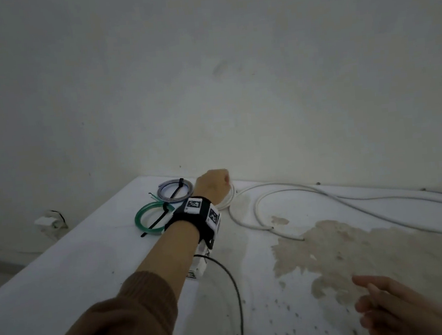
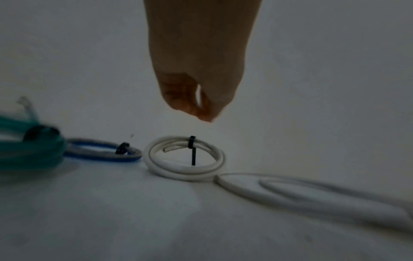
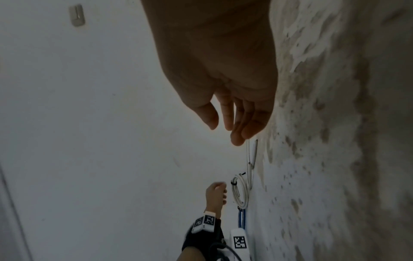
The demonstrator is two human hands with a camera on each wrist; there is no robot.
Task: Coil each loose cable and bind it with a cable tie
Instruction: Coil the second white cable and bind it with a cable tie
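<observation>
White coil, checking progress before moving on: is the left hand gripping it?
No, the left hand hovers above the white coil, its curled fingers clear of it.

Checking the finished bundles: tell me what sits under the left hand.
Under the left hand lies the white coil on the table, bound with a black cable tie. The hand hangs above it, apart. Nothing beneath is covered in the left wrist view.

Tied white coil [image 2: 184, 159], loose white cable [image 1: 325, 197]

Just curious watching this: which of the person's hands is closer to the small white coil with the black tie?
Left. The left hand hovers just above the white coil at the table's far edge, fingers curled, holding nothing. The right hand hangs open far from it, near the person.
</observation>
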